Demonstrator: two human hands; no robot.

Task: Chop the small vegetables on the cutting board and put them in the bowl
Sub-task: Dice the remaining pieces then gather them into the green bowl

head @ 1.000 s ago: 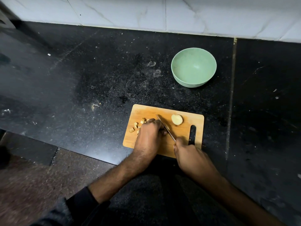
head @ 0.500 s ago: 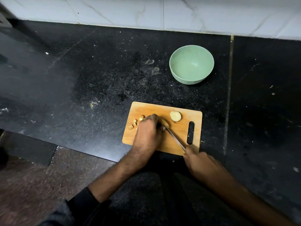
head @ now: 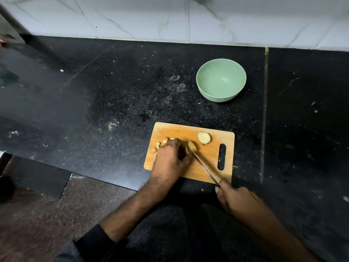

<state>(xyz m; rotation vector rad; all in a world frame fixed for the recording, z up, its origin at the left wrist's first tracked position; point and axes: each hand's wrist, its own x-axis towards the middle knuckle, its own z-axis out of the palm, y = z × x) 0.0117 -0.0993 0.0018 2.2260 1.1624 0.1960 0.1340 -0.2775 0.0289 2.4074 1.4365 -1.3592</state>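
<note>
A wooden cutting board [head: 175,130] lies at the counter's near edge. On it my left hand [head: 170,160] curls over a pale vegetable piece [head: 192,146] and holds it down. My right hand [head: 236,199] grips the handle of a knife [head: 204,168], just off the board's near edge, and the blade runs up-left so its tip meets that piece. Another pale half piece [head: 204,138] lies to the right of it. Several small chopped bits [head: 157,146] sit left of my left hand. A green bowl [head: 221,80] with nothing in it stands beyond the board.
The black stone counter [head: 113,95] carries scattered crumbs and smudges. A white tiled wall [head: 170,17] closes the back. A seam [head: 264,110] in the counter runs right of the bowl and board. Brown floor [head: 37,214] shows at lower left.
My right hand has drawn the knife back toward me, off the board's near edge, with the tip staying at the piece. My left hand has stayed on the piece.
</note>
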